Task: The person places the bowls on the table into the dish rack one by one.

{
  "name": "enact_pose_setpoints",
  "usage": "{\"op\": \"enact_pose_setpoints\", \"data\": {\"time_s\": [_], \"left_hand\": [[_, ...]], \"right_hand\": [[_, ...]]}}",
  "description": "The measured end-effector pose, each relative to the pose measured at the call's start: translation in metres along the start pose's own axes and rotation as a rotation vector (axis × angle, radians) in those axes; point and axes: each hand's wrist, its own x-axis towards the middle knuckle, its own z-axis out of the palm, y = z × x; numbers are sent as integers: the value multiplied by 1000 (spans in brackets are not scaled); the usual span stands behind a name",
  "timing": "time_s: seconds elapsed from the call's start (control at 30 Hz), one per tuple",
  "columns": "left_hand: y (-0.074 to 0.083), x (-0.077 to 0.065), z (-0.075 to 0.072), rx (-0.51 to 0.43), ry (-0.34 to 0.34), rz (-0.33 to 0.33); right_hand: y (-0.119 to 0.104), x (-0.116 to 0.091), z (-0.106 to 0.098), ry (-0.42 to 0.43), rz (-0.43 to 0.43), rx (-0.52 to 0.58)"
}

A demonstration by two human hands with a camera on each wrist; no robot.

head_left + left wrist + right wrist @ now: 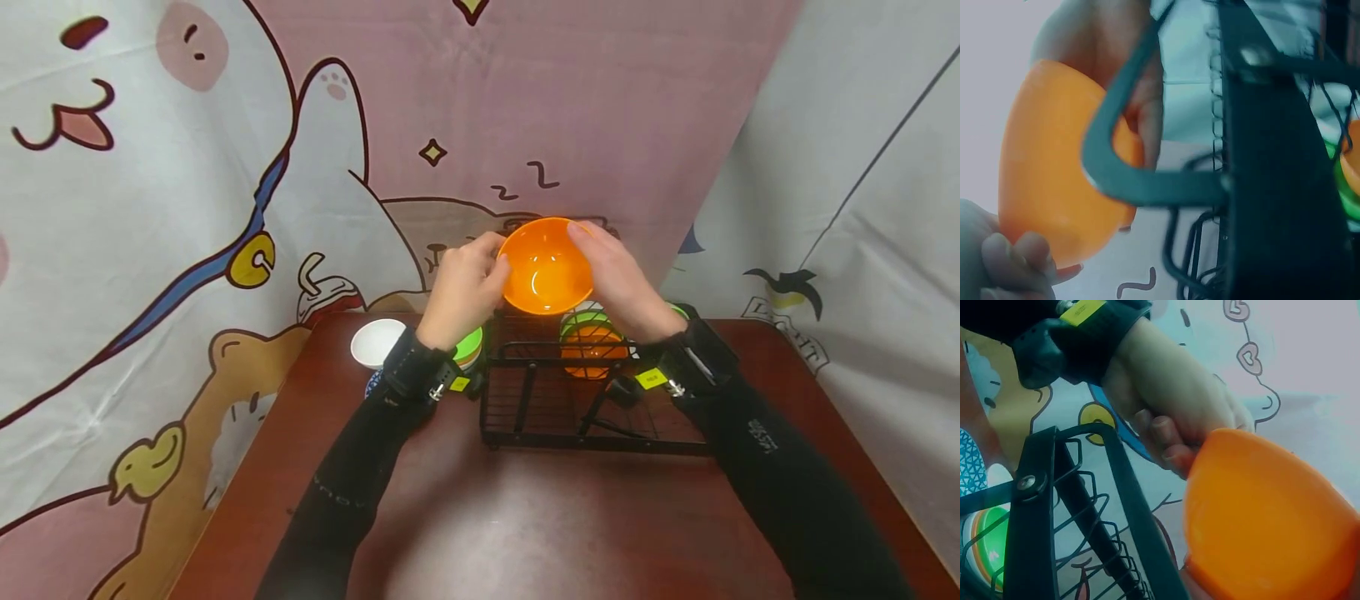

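Observation:
Both hands hold an orange bowl up over the black wire rack, its glossy inside facing the head camera. On the bowl's left side, the left hand pinches the rim between thumb and fingers. The right hand grips the opposite side, thumb over the rim and fingers behind. Seen from the left wrist, the smooth outer wall of the bowl shows between the two hands, beside the rack's curved bar. In the rack sits another orange bowl with a green bowl behind it.
Left of the rack stand a white bowl, a blue-patterned bowl mostly hidden by the left wrist, and a stack with a green bowl. The brown table meets a printed cloth behind.

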Motion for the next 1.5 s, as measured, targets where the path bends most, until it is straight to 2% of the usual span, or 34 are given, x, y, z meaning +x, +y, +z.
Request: {"op": "enact_pose_setpoints", "data": {"time_s": [0.3,0.47,0.67,0.83,0.93,1.07,1.23,1.37,1.5], "left_hand": [[2,0,2,3,18,8],[2,0,5,-13,11,-2],[3,-1,8,-36,2,-6],[0,-4,2,-68,16,-8],[-9,-6,-7,-47,51,-3],[-37,-16,-28,-29,103,-42],[-88,-40,-56,-26,149,-157],[-136,-69,-78,90,178,-216],[-192,-105,-99,209,183,-265]], "right_hand": [[0,-1,3,119,19,-57],[3,-1,3,170,-12,-77],[8,-1,-1,188,-51,-84],[9,-2,-7,181,-45,-37],[8,-4,-13,205,-49,-10],[7,-7,-23,232,-86,54],[10,-14,-41,230,-98,175],[14,-20,-59,251,-99,214],[17,-25,-76,270,-115,237]]}}
